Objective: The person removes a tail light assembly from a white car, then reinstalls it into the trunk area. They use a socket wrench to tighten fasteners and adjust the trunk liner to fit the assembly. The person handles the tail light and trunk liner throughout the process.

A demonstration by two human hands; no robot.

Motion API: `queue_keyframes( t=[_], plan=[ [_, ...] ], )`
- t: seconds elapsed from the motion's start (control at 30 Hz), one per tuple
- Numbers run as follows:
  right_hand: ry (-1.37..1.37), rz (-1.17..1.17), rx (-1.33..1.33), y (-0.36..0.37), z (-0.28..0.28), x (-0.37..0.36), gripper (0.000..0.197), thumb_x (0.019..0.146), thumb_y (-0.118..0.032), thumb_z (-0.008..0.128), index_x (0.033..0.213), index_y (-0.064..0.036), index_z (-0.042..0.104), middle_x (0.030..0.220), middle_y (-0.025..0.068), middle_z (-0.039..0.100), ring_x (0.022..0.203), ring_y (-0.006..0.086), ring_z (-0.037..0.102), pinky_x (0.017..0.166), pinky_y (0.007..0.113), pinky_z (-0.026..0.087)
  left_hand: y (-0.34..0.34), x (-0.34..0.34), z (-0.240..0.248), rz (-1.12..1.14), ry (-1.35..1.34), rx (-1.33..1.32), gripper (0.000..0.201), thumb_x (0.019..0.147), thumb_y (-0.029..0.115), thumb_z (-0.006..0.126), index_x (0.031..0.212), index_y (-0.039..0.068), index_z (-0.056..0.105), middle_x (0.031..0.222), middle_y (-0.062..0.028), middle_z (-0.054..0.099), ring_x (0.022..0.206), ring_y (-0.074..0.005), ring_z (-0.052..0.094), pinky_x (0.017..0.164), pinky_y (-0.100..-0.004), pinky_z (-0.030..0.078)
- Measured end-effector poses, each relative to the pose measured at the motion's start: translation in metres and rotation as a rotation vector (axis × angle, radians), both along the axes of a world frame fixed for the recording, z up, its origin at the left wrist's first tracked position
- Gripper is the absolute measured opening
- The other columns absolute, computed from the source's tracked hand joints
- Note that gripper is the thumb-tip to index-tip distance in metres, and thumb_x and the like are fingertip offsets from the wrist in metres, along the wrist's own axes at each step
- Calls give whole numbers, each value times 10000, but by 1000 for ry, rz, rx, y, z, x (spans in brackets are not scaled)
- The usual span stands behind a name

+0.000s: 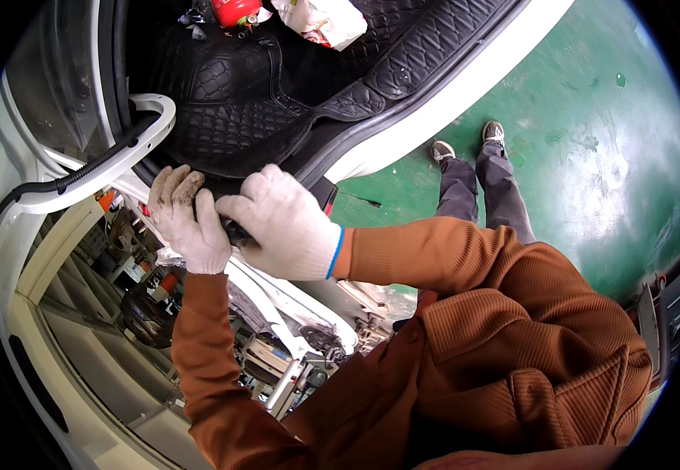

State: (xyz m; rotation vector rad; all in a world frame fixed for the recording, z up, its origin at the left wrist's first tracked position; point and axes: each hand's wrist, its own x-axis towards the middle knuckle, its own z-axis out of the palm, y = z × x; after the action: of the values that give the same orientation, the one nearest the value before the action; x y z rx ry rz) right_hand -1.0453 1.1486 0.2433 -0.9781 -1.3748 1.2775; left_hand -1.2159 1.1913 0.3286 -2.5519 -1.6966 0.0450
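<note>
Your 2 gloved hands, left hand (186,222) and right hand (287,225), meet at the car boot (262,102) edge, fingers wrapped around a dark part (234,232), steadying it.

White crumpled bag (320,19) with red print lies on the black trunk mat, well above the gloved hands' grip, just right of a red extinguisher (236,11). No signs or screens.

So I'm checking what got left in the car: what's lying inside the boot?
On the black quilted boot liner lie a red extinguisher and a crumpled white bag. Anything further in is cut off by the picture's top edge.
</note>
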Motion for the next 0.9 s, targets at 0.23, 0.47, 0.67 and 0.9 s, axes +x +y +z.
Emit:
queue_keyframes(
  t=[0.23, 0.47, 0.67, 0.9],
  plan=[
    [67, -52, -2, 6, 19, -10, 346, 763, -152, 761, 1091, -68, 685, 945, 132, 596, 908, 339, 571, 822, 430, 508, 0, -31, -1, -172, 148, 6, 440, 1068, 413, 462, 1132, 93, 757, 1262, -109, 737, 1306, -339, 567, 1138, -531, 386],
    [520, 92, -328, 15, -21, 13, 321, 886, -181, 731, 1163, -26, 686, 1033, 154, 733, 1074, 329, 697, 909, 446, 588, 10, -5, 6, -297, 64, -119, 262, 881, 182, 607, 1072, 83, 756, 1201, -66, 764, 1243, -338, 615, 1200, -616, 316],
    [40, 140, -78, -13, -149, 43, 534, 864, -205, 766, 1366, -41, 691, 1309, 208, 714, 1233, 401, 660, 1097, 474, 527, 5, -3, 13, -301, 41, -154, 288, 818, 98, 710, 1105, 83, 726, 1207, -59, 751, 1279, -328, 611, 1238, -632, 305],
    [-93, -34, -228, -51, -150, 3, 574, 774, 31, 710, 1341, -55, 689, 1264, 153, 710, 1248, 383, 636, 1163, 485, 486, 5, -14, 6, -403, -109, -109, 335, 767, 143, 801, 1084, 116, 698, 1149, -48, 734, 1159, -310, 638, 1181, -616, 360]
  ],
)
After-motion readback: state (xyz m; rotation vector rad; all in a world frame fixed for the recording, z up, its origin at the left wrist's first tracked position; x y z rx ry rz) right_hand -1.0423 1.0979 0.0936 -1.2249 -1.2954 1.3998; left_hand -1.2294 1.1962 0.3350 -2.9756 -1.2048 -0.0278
